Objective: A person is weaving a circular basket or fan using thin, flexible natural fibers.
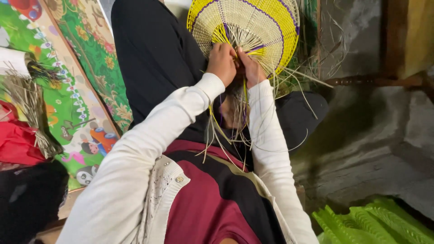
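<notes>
A round woven mat of pale straw with yellow and purple bands rests over my lap at the top of the view. Loose strands in yellow, purple and natural colour hang from its near edge down over my black trousers. My left hand is closed around strands at that edge. My right hand sits right beside it, fingers pinched on the strands too. Both arms wear white sleeves.
A colourful patterned mat covers the floor on the left, with a bundle of dry straw and red cloth on it. A green plastic woven object lies at the bottom right. Grey stone floor is on the right.
</notes>
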